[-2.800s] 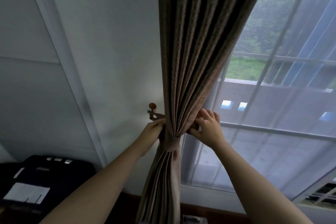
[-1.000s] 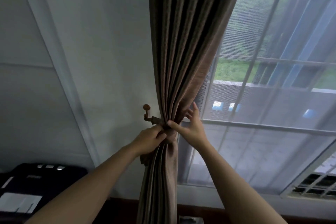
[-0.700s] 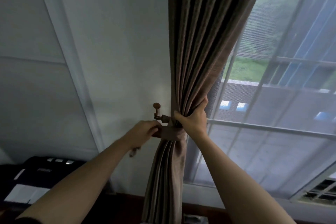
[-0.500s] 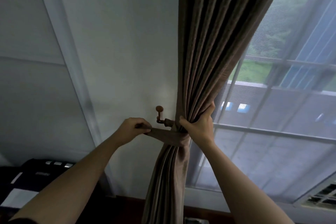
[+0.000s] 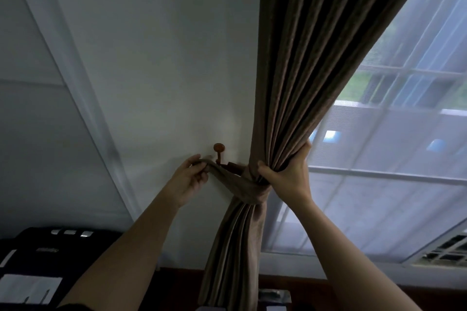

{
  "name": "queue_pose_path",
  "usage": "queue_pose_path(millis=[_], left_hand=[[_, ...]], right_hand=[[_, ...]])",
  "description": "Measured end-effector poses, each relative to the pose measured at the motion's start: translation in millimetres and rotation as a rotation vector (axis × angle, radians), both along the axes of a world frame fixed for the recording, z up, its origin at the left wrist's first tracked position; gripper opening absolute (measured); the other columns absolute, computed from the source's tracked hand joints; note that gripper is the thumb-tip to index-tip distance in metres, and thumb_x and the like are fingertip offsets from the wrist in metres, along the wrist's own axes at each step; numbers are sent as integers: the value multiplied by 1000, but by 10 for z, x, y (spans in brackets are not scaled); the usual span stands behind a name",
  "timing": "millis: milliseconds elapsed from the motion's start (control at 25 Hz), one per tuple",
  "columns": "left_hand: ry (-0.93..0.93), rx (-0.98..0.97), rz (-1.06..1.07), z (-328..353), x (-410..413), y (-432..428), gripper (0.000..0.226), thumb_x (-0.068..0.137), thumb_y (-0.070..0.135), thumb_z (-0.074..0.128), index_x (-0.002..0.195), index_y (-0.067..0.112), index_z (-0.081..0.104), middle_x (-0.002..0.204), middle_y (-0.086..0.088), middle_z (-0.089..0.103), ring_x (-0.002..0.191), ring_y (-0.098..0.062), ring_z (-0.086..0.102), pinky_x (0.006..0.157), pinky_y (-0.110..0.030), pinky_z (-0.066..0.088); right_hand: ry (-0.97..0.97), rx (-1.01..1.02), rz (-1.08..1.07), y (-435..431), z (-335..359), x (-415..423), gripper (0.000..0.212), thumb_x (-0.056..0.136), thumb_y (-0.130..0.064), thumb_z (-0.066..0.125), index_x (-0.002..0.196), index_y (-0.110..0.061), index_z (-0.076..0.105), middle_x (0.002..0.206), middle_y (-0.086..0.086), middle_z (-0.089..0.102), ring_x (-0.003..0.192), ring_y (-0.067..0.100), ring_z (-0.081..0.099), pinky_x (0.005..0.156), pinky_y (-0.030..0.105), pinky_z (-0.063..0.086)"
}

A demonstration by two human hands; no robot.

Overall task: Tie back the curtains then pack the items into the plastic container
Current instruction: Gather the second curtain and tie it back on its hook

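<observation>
Brown pleated curtain (image 5: 290, 98) bunched in right hand (image 5: 290, 174); left hand (image 5: 188, 179) pinches matching fabric tie-back (image 5: 237, 184), unhooked from wooden wall knob (image 5: 219, 148). Packing not begun.

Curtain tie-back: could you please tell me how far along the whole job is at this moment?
Done: the brown curtain is gathered and the tieback band wraps around it. In hand: the left hand pinches the band's free end just below the wall hook, not yet looped on, while the right hand grips the bunched folds. Left: hooking the band, then all the packing; no plastic container is in view.
</observation>
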State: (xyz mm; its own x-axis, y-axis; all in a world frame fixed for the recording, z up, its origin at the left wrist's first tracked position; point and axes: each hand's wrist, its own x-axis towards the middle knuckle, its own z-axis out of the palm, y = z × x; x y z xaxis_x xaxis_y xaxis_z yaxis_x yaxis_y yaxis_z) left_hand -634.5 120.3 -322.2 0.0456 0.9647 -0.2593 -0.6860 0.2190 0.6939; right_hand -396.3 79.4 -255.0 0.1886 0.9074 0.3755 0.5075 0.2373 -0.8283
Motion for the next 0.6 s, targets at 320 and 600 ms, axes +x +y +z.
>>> queue_pose_path(millis=[320,600], left_hand=[[279,-99,60,-151,148,46,15,91,14,57,97,3,65,80,-7,65,64,-12,59,46,-16,44],[1381,236,203,-21,303,3,23,92,20,56,101,6,72,97,-9,71,90,-20,63,74,-19,38]], right_hand=[[19,-11,11,-30,-10,2,94,64,-20,78,135,-19,16,96,-9,52,90,20,55,79,43,51],[19,14,20,-66,-25,8,93,66,-16,79,135,-14,17,91,-26,44,86,15,52,73,32,46]])
